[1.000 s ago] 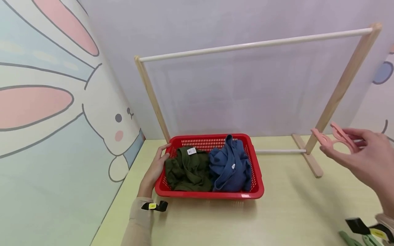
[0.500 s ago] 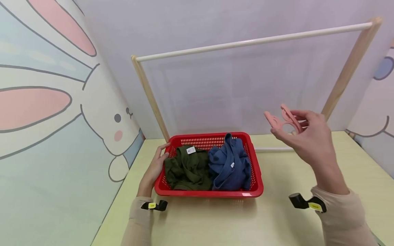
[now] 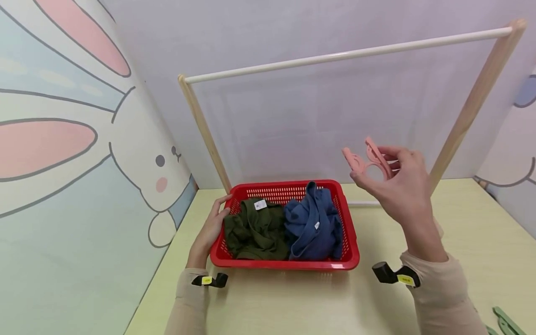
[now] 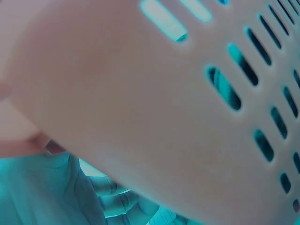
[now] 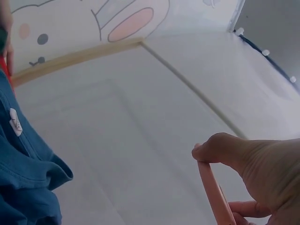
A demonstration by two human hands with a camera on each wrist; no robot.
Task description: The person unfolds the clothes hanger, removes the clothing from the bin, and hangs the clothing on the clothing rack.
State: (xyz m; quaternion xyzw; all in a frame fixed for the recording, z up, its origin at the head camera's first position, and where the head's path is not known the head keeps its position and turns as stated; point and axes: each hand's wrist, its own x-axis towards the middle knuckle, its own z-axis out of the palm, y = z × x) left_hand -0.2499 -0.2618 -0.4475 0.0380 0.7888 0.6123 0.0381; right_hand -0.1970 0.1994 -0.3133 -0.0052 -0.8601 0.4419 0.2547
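Observation:
In the head view, my left hand (image 3: 209,229) grips the left rim of a red perforated plastic basket (image 3: 284,265). The left wrist view, in odd colours, shows the basket's slotted side (image 4: 140,103) close up. A crumpled dark green garment (image 3: 255,232) with a white tag lies in the basket beside a bunched blue one (image 3: 316,228). To the right and above the basket, my right hand (image 3: 402,186) pinches a pink plastic folding hanger (image 3: 378,160), its two arms spread in a V. In the right wrist view, the thumb presses one end of the hanger (image 5: 215,194).
Behind the basket stands a rack with a white top rail (image 3: 335,57) and wooden posts (image 3: 473,107). Green plastic pieces (image 3: 507,321) lie at the table's front right. A rabbit mural covers the left wall (image 3: 63,242).
My right hand has carried the pink folding hanger left from beside the right post towards the basket, slower in the last half second. The left hand and basket have stayed put.

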